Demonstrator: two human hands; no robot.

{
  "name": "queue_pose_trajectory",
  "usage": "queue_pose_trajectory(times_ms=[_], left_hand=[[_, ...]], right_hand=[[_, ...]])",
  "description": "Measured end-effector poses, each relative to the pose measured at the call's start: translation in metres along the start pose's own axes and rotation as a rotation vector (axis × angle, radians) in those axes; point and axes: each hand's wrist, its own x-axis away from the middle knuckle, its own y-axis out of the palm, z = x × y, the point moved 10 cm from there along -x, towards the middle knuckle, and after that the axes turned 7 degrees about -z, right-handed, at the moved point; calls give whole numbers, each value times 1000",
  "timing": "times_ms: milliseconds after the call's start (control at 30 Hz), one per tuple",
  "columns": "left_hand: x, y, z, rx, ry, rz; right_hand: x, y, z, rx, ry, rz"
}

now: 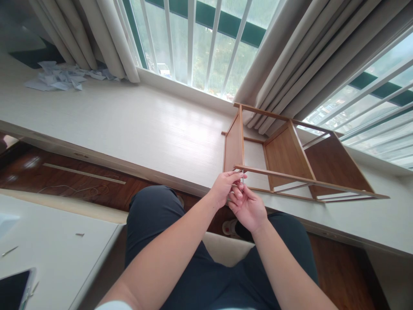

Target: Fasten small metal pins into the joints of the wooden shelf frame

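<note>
Two hands meet before you in the head view. Surroundings: pale window ledge (129,125); curtains (106,38); crumpled paper scraps (58,78) far left on the ledge; dark tablet (14,289) on the white surface at lower left. Wooden shelf frame (290,159): brown panels, thin rails, lying on its side on the ledge. Your left hand (222,187) and right hand (247,209) touch at its near rail, fingers pinched together on a small metal screw (242,175), thin, upright, just against the rail.
</note>
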Motion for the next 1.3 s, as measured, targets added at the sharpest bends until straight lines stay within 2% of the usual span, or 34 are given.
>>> queue_pose_trajectory(times_ms=[167,400,533,800,1067,1300], left_hand=[[0,0,0,-18,-4,2],[2,3,3,-45,-3,-9],[2,-2,6,-51,27,56],[1,-6,12,-77,94,107],[1,-5,11,-56,89,96],[2,-5,10,-20,72,103]], right_hand=[[-1,0,3,22,29,-18],[2,-10,6,24,36,93],[5,-15,-1,130,-30,167],[11,-28,-16,279,-152,289],[13,-25,-17,337,-167,301],[12,-16,-15,255,-137,269]])
